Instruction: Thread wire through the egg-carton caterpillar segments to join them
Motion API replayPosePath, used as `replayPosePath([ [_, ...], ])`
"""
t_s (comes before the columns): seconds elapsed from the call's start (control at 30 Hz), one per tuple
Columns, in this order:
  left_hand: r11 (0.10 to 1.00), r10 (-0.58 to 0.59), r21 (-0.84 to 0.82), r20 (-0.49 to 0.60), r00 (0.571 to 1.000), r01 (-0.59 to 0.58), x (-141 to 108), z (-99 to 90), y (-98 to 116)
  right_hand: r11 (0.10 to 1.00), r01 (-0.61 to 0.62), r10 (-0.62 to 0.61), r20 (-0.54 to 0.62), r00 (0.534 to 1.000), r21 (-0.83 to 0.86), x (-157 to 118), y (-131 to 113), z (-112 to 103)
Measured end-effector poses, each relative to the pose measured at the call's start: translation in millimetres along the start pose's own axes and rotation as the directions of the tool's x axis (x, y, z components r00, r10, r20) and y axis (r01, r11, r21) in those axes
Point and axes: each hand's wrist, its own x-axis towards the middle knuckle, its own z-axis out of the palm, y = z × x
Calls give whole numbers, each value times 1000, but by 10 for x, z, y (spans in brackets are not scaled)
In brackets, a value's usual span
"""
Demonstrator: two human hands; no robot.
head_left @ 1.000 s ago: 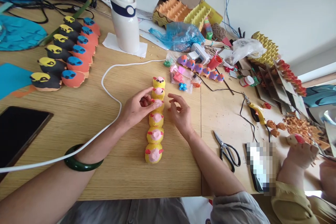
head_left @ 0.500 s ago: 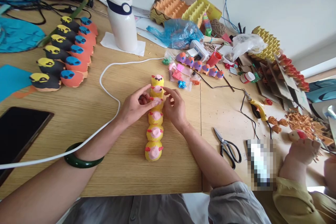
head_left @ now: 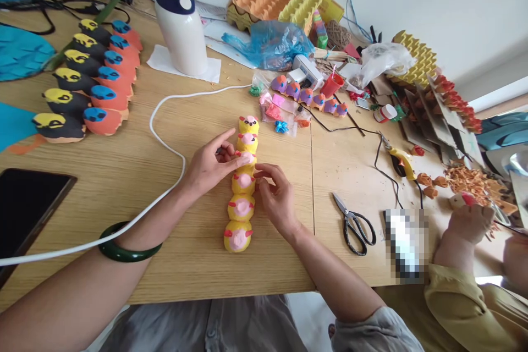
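Note:
A strip of yellow domes [head_left: 241, 206] with pink patches and small red pieces lies lengthwise on the table in front of me. Black marks show on the two farthest domes. My left hand [head_left: 210, 165] steadies the strip from the left, its thumb on the third dome's pink patch. A dark speck shows among its curled fingers, too small to name. On the other side, my right hand [head_left: 277, 192] has its fingers bent in a pinch, the index fingertip at the strip's edge. Whatever sits between those fingertips is hidden.
Black and orange dome strips [head_left: 99, 82] stand at left, near a phone [head_left: 33, 209]. A white cable [head_left: 165, 102] crosses the table. Beyond are a white bottle [head_left: 177, 33], clay packets [head_left: 274, 110] and a purple strip [head_left: 305, 96]. Scissors [head_left: 353, 223] lie right, beside another person's hand [head_left: 470, 223].
My right hand has drawn back toward me along the strip, from the second dome to about the third and fourth. My left hand stays in place. The view has shifted slightly.

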Motion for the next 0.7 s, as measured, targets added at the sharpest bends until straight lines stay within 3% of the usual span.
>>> replayPosePath([
  [0.1,999,32,-40,-92,995,-35,-13,3,17,999,7,-6,-25,1000,32,-13,55,0],
  [0.2,977,58,-190,-203,977,-97,-72,10,140,996,93,-92,-81,992,0,-6,83,-32],
  [0.23,948,57,-300,-175,983,-108,-105,19,204,990,138,-141,-106,984,-31,-1,84,-51],
  [0.33,813,21,-579,119,993,53,-229,64,408,938,290,-323,-169,931,-191,12,63,-123],
  [0.5,799,9,-557,386,922,226,-407,141,586,715,461,-599,-120,792,-525,4,-44,-219],
  [0.7,735,-8,-571,532,847,366,-484,188,546,584,565,-692,7,722,-583,-20,-162,-189],
])
